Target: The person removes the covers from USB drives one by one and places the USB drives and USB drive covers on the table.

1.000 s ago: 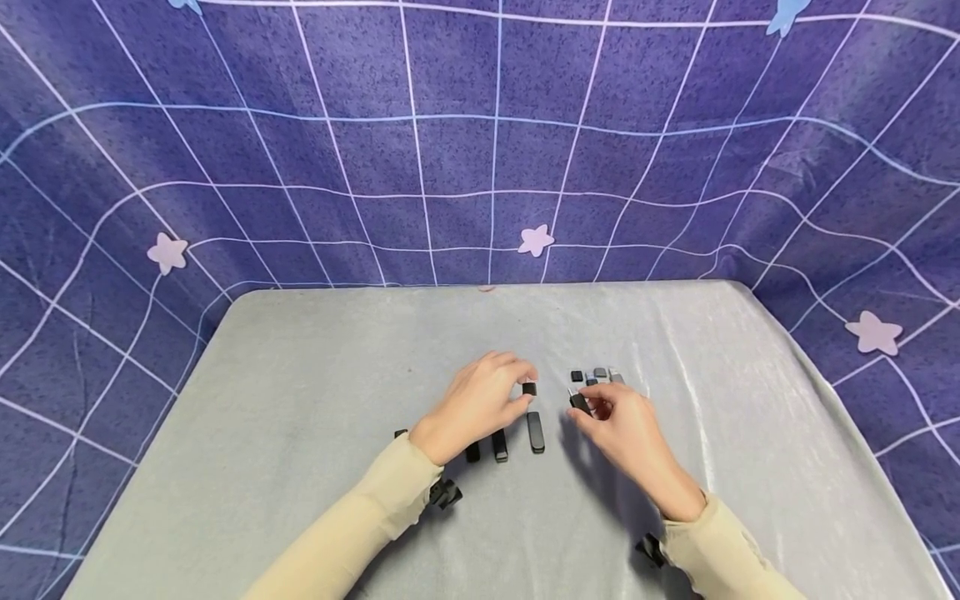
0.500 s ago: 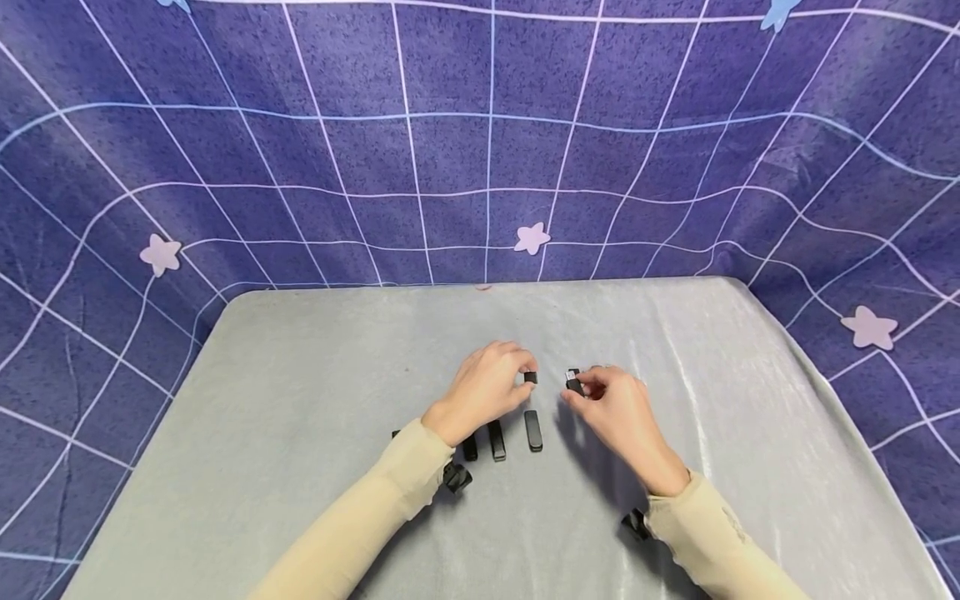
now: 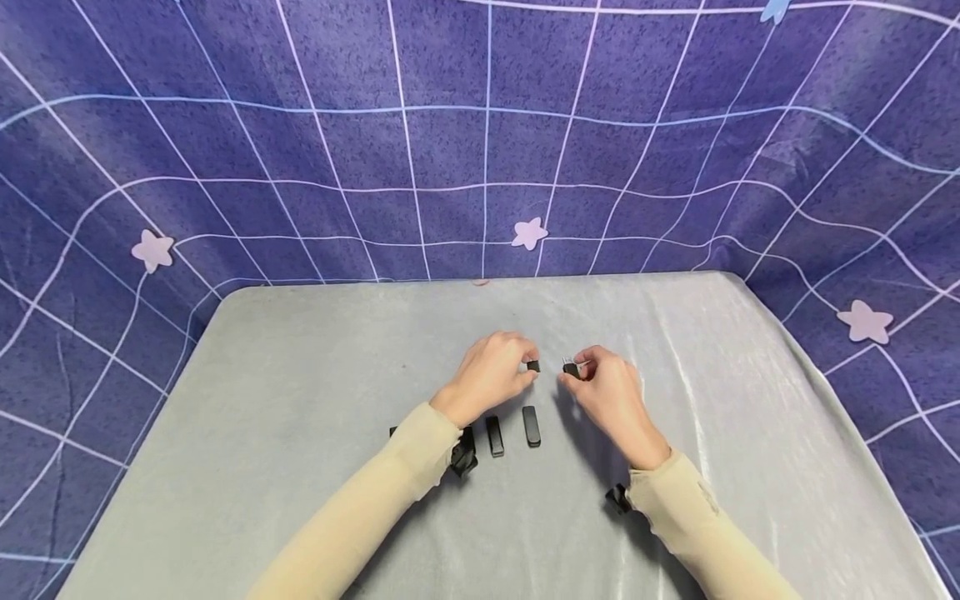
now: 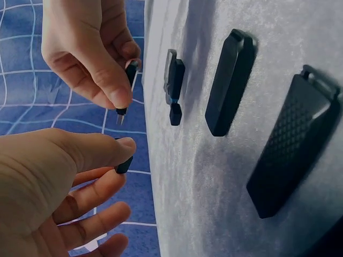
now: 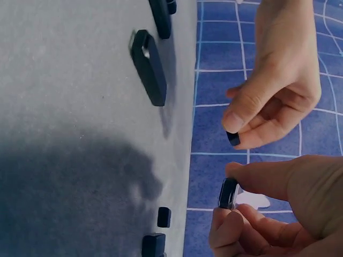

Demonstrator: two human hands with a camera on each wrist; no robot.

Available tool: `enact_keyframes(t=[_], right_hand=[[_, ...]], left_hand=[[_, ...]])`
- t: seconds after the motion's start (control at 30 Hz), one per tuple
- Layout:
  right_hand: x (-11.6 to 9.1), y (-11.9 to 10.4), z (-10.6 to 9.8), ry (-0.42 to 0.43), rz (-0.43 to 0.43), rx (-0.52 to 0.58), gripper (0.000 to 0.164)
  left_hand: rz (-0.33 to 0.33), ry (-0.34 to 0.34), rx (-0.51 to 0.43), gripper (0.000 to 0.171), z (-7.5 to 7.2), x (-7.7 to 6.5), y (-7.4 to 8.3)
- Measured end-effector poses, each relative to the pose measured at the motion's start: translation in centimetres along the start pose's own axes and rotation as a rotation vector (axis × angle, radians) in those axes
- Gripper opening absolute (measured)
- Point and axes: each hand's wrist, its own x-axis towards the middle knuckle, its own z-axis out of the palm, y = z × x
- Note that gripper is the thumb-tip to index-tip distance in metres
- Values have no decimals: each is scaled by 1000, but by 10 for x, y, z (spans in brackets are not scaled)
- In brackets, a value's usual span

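Between thumb and forefinger my left hand (image 3: 491,375) pinches a small black cap (image 4: 124,164), raised above the table. My right hand (image 3: 613,400) pinches a black USB flash drive (image 3: 572,371) whose bare metal plug (image 4: 120,119) shows at one end. Cap and plug are a short gap apart, near the same height. In the right wrist view, the cap peeks out under the left thumb, and the drive's body is partly covered by the right fingers. Below the hands, a black flash drive (image 3: 531,427) lies on the cloth, with another black drive (image 3: 495,436) to its left.
A grey cloth (image 3: 337,350) covers the table, with a purple grid-patterned curtain (image 3: 442,150) behind it. The right wrist view shows a small black piece (image 5: 164,217) and a dark block (image 5: 154,245) on the cloth. A wrist camera (image 3: 463,454) hangs under the left sleeve.
Both hands have moved farther from the body, and the right hand has also moved left, nearer the left hand. The small pieces at the right are now hidden behind the right hand.
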Motion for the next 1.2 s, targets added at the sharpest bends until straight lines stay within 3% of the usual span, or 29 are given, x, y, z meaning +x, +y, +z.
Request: enact_keyframes(t=[0.33, 0.53, 1.2], right_hand=[[4, 7, 13, 31, -27, -21, 17], [3, 10, 20, 3, -5, -40, 19], [6, 9, 30, -23, -54, -152, 22]], left_hand=[[-11, -66, -10, 18, 7, 14, 1], [-24, -61, 1, 15, 13, 20, 3], [-62, -173, 33, 13, 33, 36, 6]])
